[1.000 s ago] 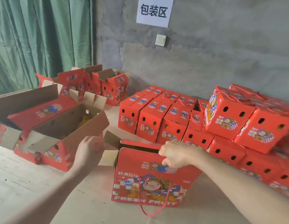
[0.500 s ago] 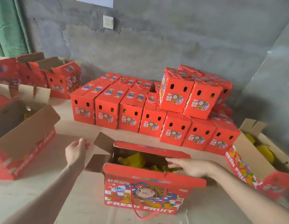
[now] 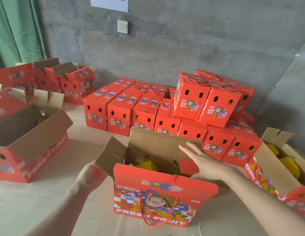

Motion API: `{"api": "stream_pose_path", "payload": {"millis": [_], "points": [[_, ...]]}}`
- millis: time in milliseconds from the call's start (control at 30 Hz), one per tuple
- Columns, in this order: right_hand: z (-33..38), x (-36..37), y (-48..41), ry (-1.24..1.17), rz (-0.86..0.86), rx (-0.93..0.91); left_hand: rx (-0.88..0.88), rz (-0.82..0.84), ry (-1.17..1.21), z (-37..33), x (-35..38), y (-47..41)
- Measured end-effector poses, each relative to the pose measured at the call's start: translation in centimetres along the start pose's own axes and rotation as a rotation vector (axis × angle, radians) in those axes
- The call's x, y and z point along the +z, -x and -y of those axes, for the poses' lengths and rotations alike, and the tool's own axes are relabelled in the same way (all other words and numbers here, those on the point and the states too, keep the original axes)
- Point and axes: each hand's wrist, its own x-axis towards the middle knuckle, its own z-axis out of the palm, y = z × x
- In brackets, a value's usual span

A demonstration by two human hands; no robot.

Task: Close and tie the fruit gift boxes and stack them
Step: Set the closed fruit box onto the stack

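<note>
Facing a grey concrete wall (image 3: 199, 40) carrying a white switch plate (image 3: 122, 26) and the lower part of a paper sheet (image 3: 109, 3), with a green curtain (image 3: 17, 31) hanging at the left. Looking down on a pale worktop (image 3: 46, 201).

Finding the open box (image 3: 163, 198) standing at the near edge, about midway along it, printed front turned toward the camera and a red rope handle (image 3: 155, 217) dangling from that front. Showing yellow fruit (image 3: 148, 165) inside. Noting the back flap (image 3: 157, 145) standing upright, brown inner face forward, and the left side flap (image 3: 111, 155) angling up and outward.

Recording the right hand (image 3: 204, 160) lying against the back flap's inner face, fingers straight and slightly apart, clamping nothing. Recording the left hand (image 3: 90, 176) meeting the side flap's outer edge from beneath, fingertips hidden behind the cardboard; unable to tell whether curling or straight.

Observing closed boxes (image 3: 121, 113) standing in touching rows toward the far edge, with a second tier (image 3: 206, 103) sitting on the right part of those rows. Observing other open boxes (image 3: 29, 138) lying along the left edge, at the far left corner and at the right edge, the last also holding yellow fruit.
</note>
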Motion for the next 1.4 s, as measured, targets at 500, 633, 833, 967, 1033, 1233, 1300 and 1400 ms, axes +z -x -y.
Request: {"api": "stream_pose_path", "payload": {"millis": [500,633,833,967,1033,1233,1300,1400], "points": [[-9.1,2.0,1.4,-0.781,-0.143,0.304,0.254,0.208,-2.176,2.1,3.8,-4.7],[-8.8,4.4,2.5,-1.057,-0.205,0.299,0.381,0.317,-2.092,1.8,4.3,-5.6],[-4.6,5.7,2.7,-1.723,-0.433,0.09,0.433,0.243,-2.025,2.3,4.4,-4.9],[-1.1,8.5,2.8,-1.105,-0.542,-0.036,0.377,0.232,-2.008,2.1,4.6,-4.7],[-0.8,9.5,3.5,-1.029,-0.458,-0.07,0.353,0.207,-1.962,1.9,4.8,-4.7],[-3.2,10.2,5.1,-1.253,-0.022,-0.163,0.238,0.223,-1.979,1.2,5.2,-5.1],[-3.9,9.5,5.3,-1.359,0.048,-0.226,0.237,0.217,-1.945,1.1,5.2,-5.1],[-4.0,8.7,5.3,-1.258,0.029,-0.218,0.248,0.213,-1.834,1.3,5.2,-4.8]]}}
